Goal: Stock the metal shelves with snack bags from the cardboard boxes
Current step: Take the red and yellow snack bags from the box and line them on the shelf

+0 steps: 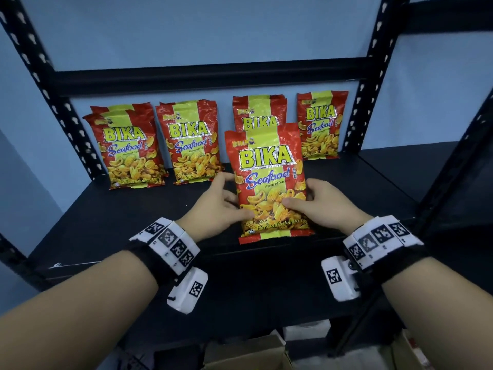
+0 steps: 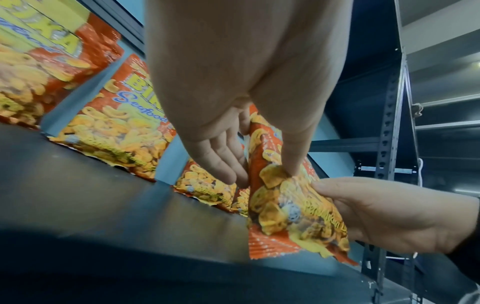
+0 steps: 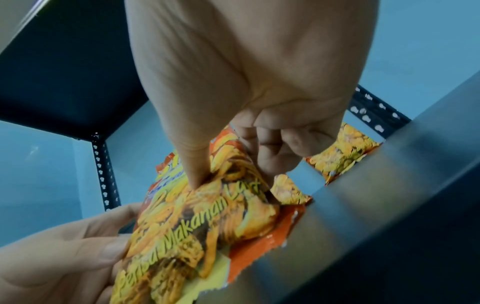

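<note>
Left hand and right hand each pinch the upright red-and-yellow foil snack bag, thumbs on its front, above the black metal shelf.

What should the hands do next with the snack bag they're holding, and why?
Probably slide the held bag back against the third stack. Both the left hand and right hand grip it upright near the shelf's front edge, directly before that stack.

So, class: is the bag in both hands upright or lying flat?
Upright: the held bag stands label forward, its bottom edge at the shelf, gripped by left hand and right hand.
</note>
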Tool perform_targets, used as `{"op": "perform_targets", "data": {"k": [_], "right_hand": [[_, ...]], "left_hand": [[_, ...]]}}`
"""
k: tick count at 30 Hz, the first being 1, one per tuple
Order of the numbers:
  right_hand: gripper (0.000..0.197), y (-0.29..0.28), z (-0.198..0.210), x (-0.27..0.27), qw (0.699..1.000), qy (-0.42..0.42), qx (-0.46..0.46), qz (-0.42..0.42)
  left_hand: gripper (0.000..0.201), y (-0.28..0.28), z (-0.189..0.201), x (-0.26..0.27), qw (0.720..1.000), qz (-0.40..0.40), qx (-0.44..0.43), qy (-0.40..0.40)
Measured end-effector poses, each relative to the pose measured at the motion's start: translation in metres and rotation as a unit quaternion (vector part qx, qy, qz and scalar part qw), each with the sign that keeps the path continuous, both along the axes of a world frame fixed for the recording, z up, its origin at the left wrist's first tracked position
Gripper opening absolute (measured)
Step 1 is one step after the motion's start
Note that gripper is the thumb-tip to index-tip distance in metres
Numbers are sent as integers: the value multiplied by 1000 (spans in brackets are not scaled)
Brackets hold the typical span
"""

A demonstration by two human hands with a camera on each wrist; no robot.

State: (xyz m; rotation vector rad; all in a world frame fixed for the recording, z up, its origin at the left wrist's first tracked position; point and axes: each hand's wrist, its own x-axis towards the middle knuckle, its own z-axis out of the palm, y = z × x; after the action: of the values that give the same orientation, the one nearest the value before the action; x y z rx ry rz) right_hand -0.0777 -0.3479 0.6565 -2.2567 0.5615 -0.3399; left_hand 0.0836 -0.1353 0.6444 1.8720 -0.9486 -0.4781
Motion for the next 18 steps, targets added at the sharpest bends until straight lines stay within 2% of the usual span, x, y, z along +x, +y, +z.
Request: {"op": "perform_targets", "data": {"k": [5, 7, 11, 14, 18], "right_hand": [[41, -40, 6, -17, 998, -24, -46, -39], [40, -56, 3, -24, 997, -30, -51, -50], [31, -82, -13, -39, 997, -33, -23, -63], [43, -97, -25, -48, 997, -38, 11, -60], [45, -117, -28, -49, 997, -46, 15, -67]], "left_hand": [[83, -53, 5, -2, 1000, -12, -14, -9], [76, -74, 1, -4, 999, -27, -11, -13], [69, -110, -9, -11, 998, -56, -7, -35], [74, -130, -15, -15, 997, -73, -4, -36], [77, -148, -9, -19, 994, -93, 28, -48]]}}
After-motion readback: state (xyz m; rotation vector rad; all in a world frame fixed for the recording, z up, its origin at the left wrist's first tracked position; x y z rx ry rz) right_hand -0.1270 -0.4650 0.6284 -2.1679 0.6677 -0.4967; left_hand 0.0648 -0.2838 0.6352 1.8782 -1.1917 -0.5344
